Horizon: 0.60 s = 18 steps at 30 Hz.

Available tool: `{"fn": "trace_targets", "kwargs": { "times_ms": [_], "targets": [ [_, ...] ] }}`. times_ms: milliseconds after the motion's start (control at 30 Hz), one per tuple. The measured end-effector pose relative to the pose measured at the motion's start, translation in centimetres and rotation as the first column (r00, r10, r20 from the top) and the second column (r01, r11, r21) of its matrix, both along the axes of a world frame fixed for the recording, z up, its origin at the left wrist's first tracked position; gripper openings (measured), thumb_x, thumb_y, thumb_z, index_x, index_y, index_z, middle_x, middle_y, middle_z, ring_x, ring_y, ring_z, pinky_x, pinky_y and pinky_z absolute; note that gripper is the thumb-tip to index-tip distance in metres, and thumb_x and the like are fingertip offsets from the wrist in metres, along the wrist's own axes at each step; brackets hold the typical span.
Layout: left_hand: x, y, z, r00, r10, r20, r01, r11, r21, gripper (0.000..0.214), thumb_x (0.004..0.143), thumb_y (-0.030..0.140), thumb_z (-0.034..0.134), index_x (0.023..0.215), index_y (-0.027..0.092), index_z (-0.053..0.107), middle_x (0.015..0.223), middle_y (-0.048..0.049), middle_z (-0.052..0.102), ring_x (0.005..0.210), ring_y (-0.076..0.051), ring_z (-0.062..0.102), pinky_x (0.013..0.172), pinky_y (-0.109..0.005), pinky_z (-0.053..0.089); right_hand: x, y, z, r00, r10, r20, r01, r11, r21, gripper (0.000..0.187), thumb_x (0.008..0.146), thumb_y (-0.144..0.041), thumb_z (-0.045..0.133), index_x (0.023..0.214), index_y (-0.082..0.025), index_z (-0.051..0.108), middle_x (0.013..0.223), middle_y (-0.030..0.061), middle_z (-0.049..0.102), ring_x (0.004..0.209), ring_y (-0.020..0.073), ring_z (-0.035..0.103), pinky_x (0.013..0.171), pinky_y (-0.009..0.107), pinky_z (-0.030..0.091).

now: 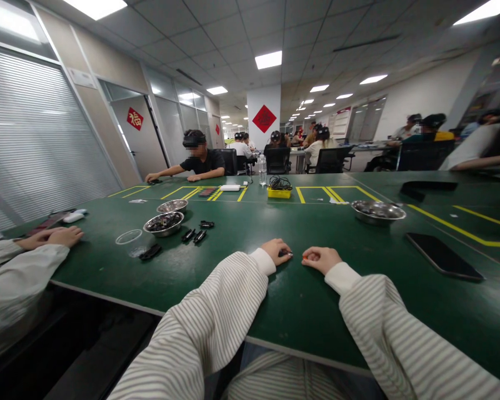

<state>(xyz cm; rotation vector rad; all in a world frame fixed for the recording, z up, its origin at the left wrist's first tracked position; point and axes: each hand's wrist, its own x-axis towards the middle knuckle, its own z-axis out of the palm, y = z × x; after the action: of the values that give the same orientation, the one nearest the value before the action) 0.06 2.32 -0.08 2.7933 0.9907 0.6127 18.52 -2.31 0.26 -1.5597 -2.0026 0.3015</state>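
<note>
In the head view, my left hand [276,250] rests low over the green table with its fingers closed on a small black part [282,253]; a pale or shiny end shows at its tip. A short distance to the right, my right hand [324,259] pinches a tiny orange piece [304,258], too small to name. The two hands are apart. Left of them lie several black parts [199,237], next to a steel bowl [164,223] filled with dark pieces. A clear plastic cup or lid [129,237] sits nearby, with another black part [150,252] beside it.
A second steel bowl [173,206] stands behind the first. At right are another steel bowl [378,212] and a black phone [444,255]. A yellow tray [279,192] of cables and a water bottle [262,170] stand farther back. A co-worker's hands [52,238] rest at left.
</note>
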Motion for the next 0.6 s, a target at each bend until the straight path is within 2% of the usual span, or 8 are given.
{"fn": "trace_targets", "kwargs": {
  "times_ms": [133,400,600],
  "targets": [
    [0.02,-0.01,0.05,1.000,-0.004,-0.005,0.004,1.000,-0.012,0.024,0.069,0.035,0.046,0.083,0.018,0.055,0.076,-0.0010,0.050,0.071,-0.010,0.047,0.064,-0.021,0.039,-0.21,-0.19,0.00,0.999,0.053,-0.004,-0.052,0.998,0.019,0.022,0.054,-0.039,0.057,0.063,-0.019,0.060,0.050,-0.0025,0.058,0.046,0.0090,0.052,0.047,0.019,0.042],
    [0.05,-0.21,0.34,0.999,0.003,-0.034,-0.003,1.000,-0.009,0.022,0.070,0.034,0.047,0.083,0.018,0.055,0.074,-0.0006,0.050,0.069,-0.010,0.048,0.062,-0.020,0.039,-0.16,-0.22,0.14,0.996,0.081,0.025,-0.081,0.997,0.003,0.020,0.056,-0.035,0.056,0.066,-0.018,0.062,0.052,-0.0016,0.059,0.046,0.0086,0.051,0.047,0.019,0.041],
    [-0.06,-0.44,0.53,0.999,-0.033,0.014,0.033,0.999,0.020,0.023,0.070,0.035,0.046,0.083,0.018,0.055,0.076,-0.0011,0.050,0.068,-0.009,0.048,0.061,-0.020,0.039,-0.35,-0.47,0.35,0.996,0.088,-0.018,-0.088,0.996,0.018,0.021,0.059,-0.034,0.054,0.069,-0.017,0.062,0.055,-0.0003,0.061,0.049,0.0098,0.054,0.050,0.020,0.044]
  ]
}}
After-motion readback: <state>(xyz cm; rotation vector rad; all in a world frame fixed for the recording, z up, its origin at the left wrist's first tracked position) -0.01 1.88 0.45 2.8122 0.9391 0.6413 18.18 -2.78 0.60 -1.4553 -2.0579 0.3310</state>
